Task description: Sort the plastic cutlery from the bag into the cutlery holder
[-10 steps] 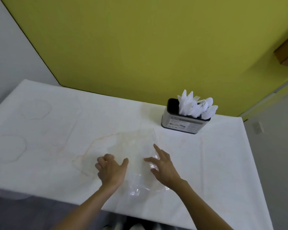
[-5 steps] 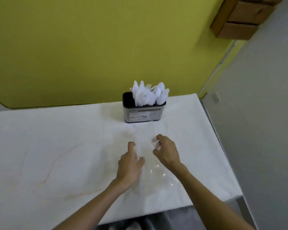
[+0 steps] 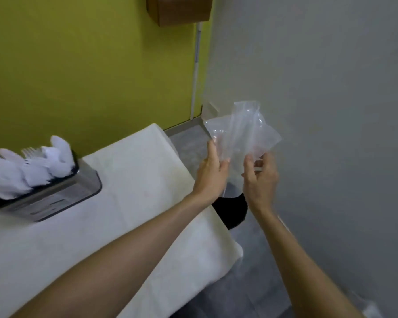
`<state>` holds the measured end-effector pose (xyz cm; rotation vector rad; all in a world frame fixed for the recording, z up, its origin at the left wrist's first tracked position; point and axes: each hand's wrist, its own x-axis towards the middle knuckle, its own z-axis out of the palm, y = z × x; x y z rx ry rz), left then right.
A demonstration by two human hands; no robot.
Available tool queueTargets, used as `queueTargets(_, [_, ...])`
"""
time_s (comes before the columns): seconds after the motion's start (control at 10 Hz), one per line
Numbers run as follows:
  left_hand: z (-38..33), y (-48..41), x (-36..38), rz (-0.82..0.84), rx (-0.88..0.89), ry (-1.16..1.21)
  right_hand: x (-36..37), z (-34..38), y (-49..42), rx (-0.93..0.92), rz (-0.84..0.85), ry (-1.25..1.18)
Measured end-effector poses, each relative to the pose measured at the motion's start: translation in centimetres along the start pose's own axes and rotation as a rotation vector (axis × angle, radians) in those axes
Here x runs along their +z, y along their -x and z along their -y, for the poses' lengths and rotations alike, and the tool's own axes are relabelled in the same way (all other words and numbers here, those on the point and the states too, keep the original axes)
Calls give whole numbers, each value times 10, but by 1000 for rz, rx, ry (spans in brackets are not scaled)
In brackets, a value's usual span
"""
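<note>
A clear, crumpled plastic bag (image 3: 244, 131) is held up in the air past the right edge of the table (image 3: 136, 203). My left hand (image 3: 213, 172) grips its left side and my right hand (image 3: 260, 177) pinches its lower right part. The bag looks empty. At the far left on the table stands the dark metal cutlery holder (image 3: 55, 193), filled with several white plastic forks and spoons (image 3: 28, 166).
A black round object (image 3: 230, 210) sits on the grey floor below the bag, beside the table's right edge. A grey wall (image 3: 331, 111) rises on the right and a yellow-green wall (image 3: 78, 65) behind. A wooden box (image 3: 179, 10) hangs up high.
Both hands picked the bag up from the table and carried it right, beyond the table edge. The view swung right, so the holder now sits at the far left.
</note>
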<state>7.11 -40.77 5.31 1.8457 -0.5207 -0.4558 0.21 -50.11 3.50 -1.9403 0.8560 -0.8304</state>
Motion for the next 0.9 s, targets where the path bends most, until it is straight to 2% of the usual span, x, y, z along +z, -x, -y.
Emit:
queueTargets(0.1, [37, -38, 61, 80, -135, -79, -5, -69, -18, 142, 23, 47])
queueTargets(0.2, [98, -68, 114, 113, -373, -81, 3, -144, -24, 269, 84, 112])
queueTargets(0.3, [171, -88, 154, 124, -528, -217, 17, -213, -14, 416, 141, 136])
queueTargets(0.4, [231, -105, 192, 99, -730, -136, 33, -274, -3, 530, 150, 77])
queueTargets(0.5, [280, -116, 223, 78, -856, -42, 50, -327, 5, 577, 160, 72])
queueTargets(0.6, [329, -123, 246, 147, -940, 31, 69, -374, 13, 651, 194, 95])
queueTargets(0.7, [372, -127, 253, 176, -1063, 49, 88, -417, 26, 792, 316, 93])
queueTargets(0.8, [389, -128, 250, 255, -1067, -198, 97, -434, 34, 816, 437, 123])
queueTargets(0.9, [371, -130, 232, 359, -1029, -434, 99, -422, 25, 787, 548, 188])
